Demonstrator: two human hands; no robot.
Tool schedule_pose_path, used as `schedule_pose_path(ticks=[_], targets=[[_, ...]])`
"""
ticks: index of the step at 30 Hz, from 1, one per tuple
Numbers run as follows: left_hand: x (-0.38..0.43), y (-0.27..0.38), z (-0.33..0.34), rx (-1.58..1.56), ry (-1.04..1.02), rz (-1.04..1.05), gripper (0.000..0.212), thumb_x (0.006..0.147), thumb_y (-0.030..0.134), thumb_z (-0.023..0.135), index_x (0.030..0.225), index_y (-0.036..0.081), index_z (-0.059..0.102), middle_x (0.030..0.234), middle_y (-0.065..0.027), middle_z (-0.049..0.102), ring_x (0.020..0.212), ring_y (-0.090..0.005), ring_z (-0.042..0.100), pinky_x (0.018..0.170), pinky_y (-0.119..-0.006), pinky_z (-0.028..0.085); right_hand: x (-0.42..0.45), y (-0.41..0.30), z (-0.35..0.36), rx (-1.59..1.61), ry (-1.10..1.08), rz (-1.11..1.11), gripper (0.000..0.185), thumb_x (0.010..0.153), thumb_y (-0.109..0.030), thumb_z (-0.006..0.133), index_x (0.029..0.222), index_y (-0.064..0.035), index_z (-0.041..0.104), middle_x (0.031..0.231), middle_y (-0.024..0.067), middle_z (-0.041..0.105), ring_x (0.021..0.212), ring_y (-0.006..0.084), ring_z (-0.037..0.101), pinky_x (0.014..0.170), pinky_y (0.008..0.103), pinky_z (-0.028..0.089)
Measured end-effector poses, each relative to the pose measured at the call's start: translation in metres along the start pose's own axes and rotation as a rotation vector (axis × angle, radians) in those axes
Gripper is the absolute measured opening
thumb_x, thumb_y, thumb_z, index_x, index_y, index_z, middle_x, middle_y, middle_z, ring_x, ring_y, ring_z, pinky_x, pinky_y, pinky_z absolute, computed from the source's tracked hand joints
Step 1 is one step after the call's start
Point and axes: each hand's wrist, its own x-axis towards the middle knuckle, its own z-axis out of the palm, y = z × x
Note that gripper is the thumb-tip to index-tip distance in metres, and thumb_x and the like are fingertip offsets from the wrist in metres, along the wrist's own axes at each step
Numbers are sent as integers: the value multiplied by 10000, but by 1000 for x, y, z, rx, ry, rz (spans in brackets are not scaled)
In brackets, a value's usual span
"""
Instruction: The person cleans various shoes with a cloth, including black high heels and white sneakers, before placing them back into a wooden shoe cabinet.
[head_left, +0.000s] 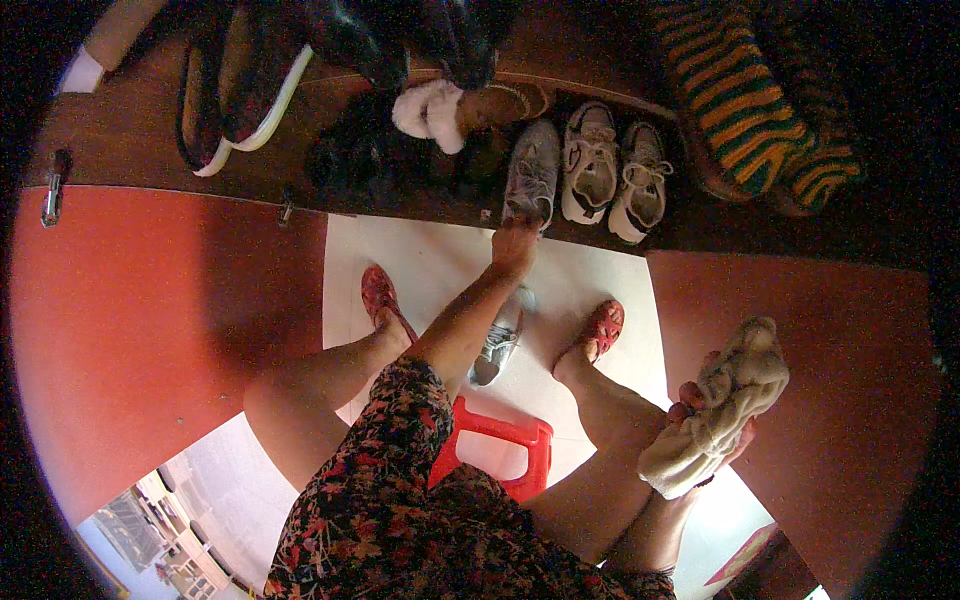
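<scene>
My left hand (516, 246) grips the heel end of a grey lace-up shoe (531, 166) at the front edge of a dark wooden cabinet shelf (405, 208). A pair of pale sneakers (590, 169) stands on the shelf just right of that shoe. In my right hand (694, 401) is a bunched cream-white cloth (724, 409), held out at the right over my leg. Another grey lace-up shoe (496, 349) lies on the floor below my left forearm, between my feet.
Open reddish cabinet doors (112, 300) flank me on both sides. A red plastic stool (540, 450) is beneath me. My feet wear red slippers (606, 324). Above are striped knitted footwear (742, 97), fur-trimmed footwear (431, 112), black boots (367, 52) and white-soled footwear (281, 105).
</scene>
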Motion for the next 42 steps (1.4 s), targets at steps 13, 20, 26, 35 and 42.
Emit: schedule_pose_path(ticks=[13, 20, 26, 35, 42], targets=[[9, -14, -12, -496, 34, -303, 420, 655, 91, 615, 1056, 108, 491, 1134, -179, 419, 1003, -324, 439, 796, -358, 401, 5, 2, -5, -85, -121, -121, 413, 836, -333, 293, 1091, -19, 380, 874, 72, 532, 811, 115, 491, 717, 256, 417], [45, -25, 2, -320, -65, -316, 422, 654, 87, 596, 1061, 97, 484, 1241, -184, 286, 1064, -342, 384, 820, -372, 385, -8, 7, 3, -73, 296, -63, 444, 764, -165, 486, 1138, 1, 316, 837, 68, 553, 724, 128, 533, 812, 300, 379], [39, -14, -3, -218, -117, -358, 360, 636, 72, 582, 989, 74, 511, 1136, -169, 398, 929, -350, 455, 744, -398, 411, 0, 13, -24, -1441, 300, -683, 501, 730, -141, 538, 1146, 11, 304, 873, 53, 550, 845, 133, 503, 850, 337, 356], [30, 23, -36, 96, 64, -98, 256, 580, 86, 557, 834, 105, 530, 807, -85, 483, 766, -248, 505, 539, -334, 472, -4, 3, 16, -225, 679, 47, 433, 755, -136, 484, 1133, 12, 334, 823, 2, 563, 747, 100, 521, 802, 308, 372], [34, -3, -37, 150, -8, 15, 358, 608, 96, 538, 958, 171, 515, 903, -109, 490, 800, -259, 503, 506, -322, 480, 1, -1, -5, 49, -75, 24, 408, 761, -172, 486, 1111, 0, 365, 818, 12, 565, 760, 117, 522, 808, 319, 373]])
